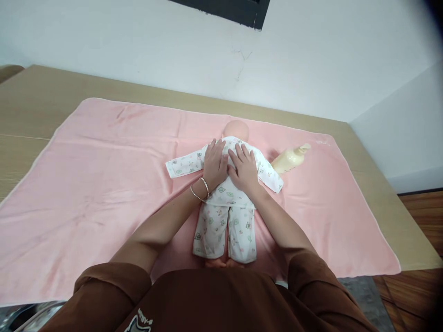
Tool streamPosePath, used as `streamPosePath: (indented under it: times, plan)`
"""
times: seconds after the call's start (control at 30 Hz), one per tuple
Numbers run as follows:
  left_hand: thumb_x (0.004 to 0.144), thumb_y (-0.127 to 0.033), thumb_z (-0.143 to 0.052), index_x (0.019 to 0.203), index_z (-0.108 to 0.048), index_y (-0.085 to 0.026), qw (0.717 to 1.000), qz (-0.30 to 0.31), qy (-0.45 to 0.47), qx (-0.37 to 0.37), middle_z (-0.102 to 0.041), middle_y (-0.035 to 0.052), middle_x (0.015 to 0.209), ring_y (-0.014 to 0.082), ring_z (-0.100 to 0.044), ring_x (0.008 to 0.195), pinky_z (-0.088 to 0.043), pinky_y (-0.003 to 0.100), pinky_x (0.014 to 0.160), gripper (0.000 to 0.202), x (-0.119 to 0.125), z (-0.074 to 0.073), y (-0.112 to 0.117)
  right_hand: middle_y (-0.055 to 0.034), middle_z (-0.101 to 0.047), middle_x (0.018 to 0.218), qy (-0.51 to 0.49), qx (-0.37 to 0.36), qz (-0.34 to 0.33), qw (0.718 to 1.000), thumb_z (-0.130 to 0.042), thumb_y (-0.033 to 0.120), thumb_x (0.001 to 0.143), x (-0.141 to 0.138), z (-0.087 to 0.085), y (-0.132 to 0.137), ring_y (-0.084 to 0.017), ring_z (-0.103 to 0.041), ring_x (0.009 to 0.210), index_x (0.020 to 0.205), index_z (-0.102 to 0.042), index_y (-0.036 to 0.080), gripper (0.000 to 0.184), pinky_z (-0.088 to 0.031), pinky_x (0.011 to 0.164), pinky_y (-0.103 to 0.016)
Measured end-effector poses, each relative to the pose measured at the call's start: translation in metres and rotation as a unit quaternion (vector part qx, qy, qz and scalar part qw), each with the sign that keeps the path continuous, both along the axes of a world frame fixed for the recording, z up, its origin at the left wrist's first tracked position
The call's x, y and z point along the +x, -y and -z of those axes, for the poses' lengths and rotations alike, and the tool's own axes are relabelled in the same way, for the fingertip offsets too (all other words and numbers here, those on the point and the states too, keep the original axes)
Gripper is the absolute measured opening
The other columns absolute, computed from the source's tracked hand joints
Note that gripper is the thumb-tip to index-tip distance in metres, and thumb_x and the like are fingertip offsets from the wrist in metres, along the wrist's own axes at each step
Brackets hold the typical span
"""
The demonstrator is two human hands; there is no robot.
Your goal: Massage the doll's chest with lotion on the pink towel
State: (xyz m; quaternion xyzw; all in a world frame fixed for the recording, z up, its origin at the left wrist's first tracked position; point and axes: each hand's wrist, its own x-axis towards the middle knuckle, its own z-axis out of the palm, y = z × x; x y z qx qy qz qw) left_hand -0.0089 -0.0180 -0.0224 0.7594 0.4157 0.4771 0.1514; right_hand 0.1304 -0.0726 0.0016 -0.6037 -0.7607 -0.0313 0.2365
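While doll (pixel 228 196) lies on pink blanket (pixel 114 180) — table (pixel 44 101) beneath | white wall (pixel 138 46) behind

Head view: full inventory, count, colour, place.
walls: 2, white, background
panel: 1, black, top edge
floor: 1, brown, right
table: 1, tan, mid-frame
blanket: 1, pink, on table
doll: 1, pinkish, on blanket
printed top: 1, white, on doll
trousers: 1 pair, white, on doll
bottle: 1, pale yellow, right of doll
unclear object: silvery, bottom left
shirt: 1, brown, bottom
bracelet: count unclear, pale, left wrist
left hand: 1, on printed top
right hand: 1, on printed top
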Motion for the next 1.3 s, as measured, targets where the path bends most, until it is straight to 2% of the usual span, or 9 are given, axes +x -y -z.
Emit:
streamPosePath:
  times: [0.07, 0.17, 0.33, 0.47, 0.63, 0.77, 1.0, 1.17, 1.3]
  plan:
    - [0.104, -0.054, -0.016, 0.142, -0.05, -0.011, 1.0, -0.001, 0.001, 0.002, -0.053, 0.0179, 0.149, 0.0278, -0.033, 0.151, -0.026, 0.052, 0.124, 0.067, 0.0, 0.001, -0.001, -0.0135, -0.029, 0.165, 0.002, 0.026, 0.019, 0.999, -0.041, 0.032, 0.095, -0.001, 0.0, 0.003, -0.033, -0.012, 0.156, 0.148, -0.045, 0.017, 0.056, -0.016, 0.122, -0.063]
    - [0.104, -0.055, -0.016, 0.142, -0.05, -0.012, 1.0, -0.007, 0.006, 0.006, -0.054, 0.0176, 0.148, 0.0275, -0.034, 0.15, -0.027, 0.052, 0.124, 0.067, 0.0, 0.002, -0.001, -0.0142, -0.018, 0.168, -0.007, 0.08, 0.069, 0.994, -0.043, 0.035, 0.095, -0.003, 0.001, 0.007, -0.036, 0.001, 0.157, 0.153, -0.039, 0.017, 0.061, -0.013, 0.12, -0.068]
    - [0.104, -0.054, -0.014, 0.14, -0.052, -0.012, 1.0, -0.009, 0.008, 0.013, -0.056, 0.0172, 0.146, 0.0282, -0.037, 0.149, -0.029, 0.053, 0.123, 0.067, 0.001, 0.003, -0.002, -0.0146, -0.028, 0.165, 0.007, 0.015, 0.011, 1.0, -0.039, 0.031, 0.096, -0.003, 0.001, 0.009, -0.032, -0.012, 0.157, 0.15, -0.042, 0.017, 0.056, -0.013, 0.122, -0.064]
    - [0.104, -0.053, -0.014, 0.14, -0.052, -0.012, 1.0, -0.013, 0.003, 0.02, -0.055, 0.0174, 0.147, 0.0284, -0.036, 0.149, -0.029, 0.054, 0.123, 0.066, 0.001, 0.004, -0.002, -0.0184, -0.015, 0.168, -0.014, 0.051, 0.08, 0.995, -0.041, 0.036, 0.096, -0.004, 0.0, 0.01, -0.036, 0.005, 0.157, 0.155, -0.033, 0.011, 0.064, -0.009, 0.121, -0.068]
    - [0.105, -0.049, -0.015, 0.14, -0.052, -0.012, 1.0, -0.016, 0.007, 0.019, -0.057, 0.0163, 0.145, 0.0276, -0.038, 0.148, -0.03, 0.053, 0.123, 0.063, 0.002, 0.006, -0.003, -0.0145, -0.024, 0.167, 0.011, -0.047, 0.036, 0.998, -0.042, 0.032, 0.097, -0.006, -0.003, 0.004, -0.031, -0.014, 0.156, 0.155, -0.034, 0.012, 0.062, -0.011, 0.124, -0.06]
    - [0.105, -0.047, -0.018, 0.137, -0.054, -0.012, 0.999, -0.025, 0.004, 0.034, -0.06, 0.0171, 0.141, 0.0292, -0.042, 0.146, -0.033, 0.056, 0.122, 0.06, 0.001, 0.009, -0.004, -0.0114, -0.028, 0.166, 0.002, -0.043, 0.042, 0.998, -0.045, 0.031, 0.096, -0.009, -0.004, 0.002, -0.031, -0.018, 0.155, 0.153, -0.04, 0.014, 0.06, -0.013, 0.124, -0.059]
    - [0.103, -0.04, -0.028, 0.132, -0.06, -0.014, 0.998, -0.054, -0.006, 0.011, -0.062, 0.014, 0.14, 0.0301, -0.048, 0.142, -0.039, 0.058, 0.118, 0.05, -0.002, 0.014, -0.011, -0.0101, -0.034, 0.163, -0.031, -0.021, 0.043, 0.998, -0.044, 0.027, 0.095, -0.015, 0.0, 0.002, -0.03, -0.024, 0.154, 0.151, -0.046, 0.015, 0.056, -0.016, 0.125, -0.059]
    - [0.101, -0.037, -0.033, 0.135, -0.06, -0.013, 0.996, -0.074, -0.046, -0.029, -0.058, 0.0145, 0.145, 0.0293, -0.044, 0.145, -0.036, 0.053, 0.123, 0.049, -0.007, 0.007, -0.005, -0.0097, -0.038, 0.161, -0.061, -0.003, 0.037, 0.997, -0.044, 0.028, 0.094, -0.018, -0.005, 0.004, -0.031, -0.028, 0.153, 0.148, -0.05, 0.017, 0.056, -0.02, 0.125, -0.059]
    - [0.099, -0.037, -0.034, 0.141, -0.055, -0.019, 0.991, -0.082, -0.096, -0.043, -0.052, 0.0108, 0.151, 0.0302, -0.037, 0.149, -0.032, 0.057, 0.124, 0.051, -0.014, 0.003, 0.007, -0.0091, -0.04, 0.159, -0.08, 0.007, 0.046, 0.996, -0.046, 0.027, 0.092, -0.02, 0.001, 0.006, -0.03, -0.03, 0.152, 0.146, -0.054, 0.022, 0.054, -0.023, 0.125, -0.058]
